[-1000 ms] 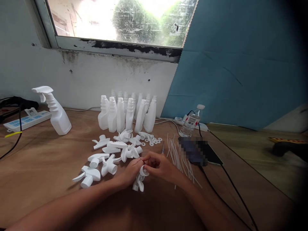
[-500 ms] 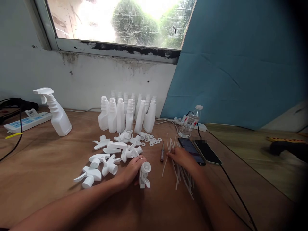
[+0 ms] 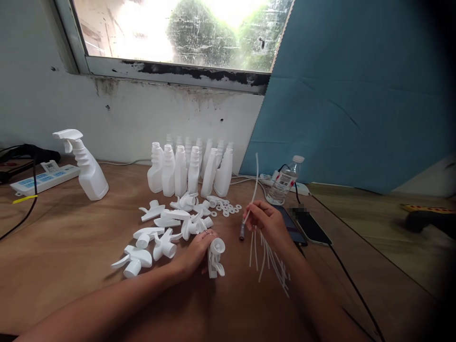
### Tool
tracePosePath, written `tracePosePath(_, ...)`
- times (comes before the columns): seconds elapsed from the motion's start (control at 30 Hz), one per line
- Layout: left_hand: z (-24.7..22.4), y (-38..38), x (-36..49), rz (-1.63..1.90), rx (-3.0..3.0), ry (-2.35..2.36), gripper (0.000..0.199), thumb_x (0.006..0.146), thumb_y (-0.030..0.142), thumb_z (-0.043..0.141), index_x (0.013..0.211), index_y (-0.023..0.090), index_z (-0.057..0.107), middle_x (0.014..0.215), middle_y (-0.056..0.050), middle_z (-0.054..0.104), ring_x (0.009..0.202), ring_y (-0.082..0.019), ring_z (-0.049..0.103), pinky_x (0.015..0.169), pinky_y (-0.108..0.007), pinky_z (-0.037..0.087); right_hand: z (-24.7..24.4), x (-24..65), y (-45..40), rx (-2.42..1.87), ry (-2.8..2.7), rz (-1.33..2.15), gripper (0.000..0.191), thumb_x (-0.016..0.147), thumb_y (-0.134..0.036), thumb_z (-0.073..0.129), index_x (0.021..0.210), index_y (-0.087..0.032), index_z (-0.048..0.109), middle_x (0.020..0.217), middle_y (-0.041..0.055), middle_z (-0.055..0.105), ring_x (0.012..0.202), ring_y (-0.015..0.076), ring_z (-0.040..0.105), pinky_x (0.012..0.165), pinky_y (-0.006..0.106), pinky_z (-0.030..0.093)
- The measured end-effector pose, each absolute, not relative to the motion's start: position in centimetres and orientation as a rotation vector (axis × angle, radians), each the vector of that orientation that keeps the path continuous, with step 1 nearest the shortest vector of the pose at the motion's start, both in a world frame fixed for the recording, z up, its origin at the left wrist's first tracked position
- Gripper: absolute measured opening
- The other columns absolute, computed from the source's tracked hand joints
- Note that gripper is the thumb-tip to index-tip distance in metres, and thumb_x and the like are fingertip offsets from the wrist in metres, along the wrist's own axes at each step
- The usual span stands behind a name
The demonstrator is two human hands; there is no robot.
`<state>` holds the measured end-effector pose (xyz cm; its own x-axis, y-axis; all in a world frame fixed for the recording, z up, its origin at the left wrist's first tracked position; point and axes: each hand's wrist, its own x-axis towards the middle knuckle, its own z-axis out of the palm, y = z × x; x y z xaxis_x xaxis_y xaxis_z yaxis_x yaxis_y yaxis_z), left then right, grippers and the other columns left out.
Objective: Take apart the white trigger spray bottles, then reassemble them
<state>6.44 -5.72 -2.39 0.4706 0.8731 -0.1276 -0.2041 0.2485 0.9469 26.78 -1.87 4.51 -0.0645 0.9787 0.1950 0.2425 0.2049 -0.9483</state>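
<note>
My left hand is closed around a white trigger sprayer head, its round collar opening facing up toward me. Between the thumb and fingers of my right hand a thin white plastic tube is pinched, its long end pointing up and away. Below that hand lie several more loose tubes on the wooden table. A small screwdriver rests just left of my right fingers, partly behind the tube. Left of my left hand is a spread of white trigger sprayer heads, with small white ring washers behind.
Empty white bottles stand in rows against the wall. An assembled spray bottle and a power strip are at the left. At the right are a clear water bottle and two phones, with a cable running forward.
My right hand has lifted one tube from the pile and raised it, shifting slightly up. My left hand stays on the sprayer head. The view has moved a little.
</note>
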Motion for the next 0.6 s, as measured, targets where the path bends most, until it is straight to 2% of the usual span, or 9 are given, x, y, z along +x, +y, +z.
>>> tracePosePath(0.07,-2.5,-5.7,6.4,0.842,1.071,0.774,0.029,0.087,0.047,0.046,0.082,0.019,0.046,0.051,0.007,0.045,0.032,-0.007,0.037,0.030,-0.016,0.024,4.8,25.6,-3.1,-0.897,-1.421,1.186,0.031,0.083,-0.048,0.060,0.080,-0.020,0.049,0.072,0.0018,0.062,0.048,0.0116,0.055,0.044,0.025,0.043)
tracePosePath(0.17,-2.5,-5.6,6.4,0.843,1.063,0.784,0.030,0.088,0.048,0.045,0.083,0.018,0.046,0.051,0.007,0.044,0.032,-0.007,0.038,0.031,-0.017,0.023,4.8,24.2,-4.5,-0.771,-1.520,1.300,0.027,0.082,-0.042,0.066,0.082,-0.019,0.052,0.075,0.0029,0.064,0.057,0.0140,0.061,0.053,0.028,0.051)
tracePosePath(0.27,-2.3,-5.6,6.4,0.836,1.052,0.781,0.031,0.088,0.049,0.044,0.084,0.018,0.046,0.053,0.007,0.044,0.032,-0.007,0.040,0.031,-0.018,0.023,4.3,23.5,-5.0,-0.761,-1.623,1.279,0.024,0.083,-0.039,0.066,0.084,-0.019,0.053,0.077,0.0038,0.064,0.064,0.0149,0.063,0.061,0.030,0.054)
tracePosePath(0.47,-2.4,-5.5,6.5,0.828,1.038,0.798,0.036,0.087,0.053,0.045,0.090,0.018,0.047,0.059,0.006,0.048,0.034,-0.008,0.046,0.032,-0.018,0.023,3.1,23.4,-4.8,-0.739,-1.674,1.236,0.017,0.087,-0.034,0.063,0.086,-0.019,0.054,0.079,0.0029,0.063,0.067,0.0137,0.063,0.065,0.029,0.053)
tracePosePath(0.6,-2.4,-5.5,6.6,0.846,1.031,0.822,0.037,0.087,0.055,0.046,0.088,0.018,0.045,0.055,0.007,0.045,0.033,-0.007,0.043,0.032,-0.017,0.022,2.9,23.5,-4.9,-0.751,-1.694,1.204,0.013,0.087,-0.031,0.062,0.087,-0.019,0.056,0.082,0.0025,0.062,0.071,0.0133,0.063,0.068,0.029,0.054)
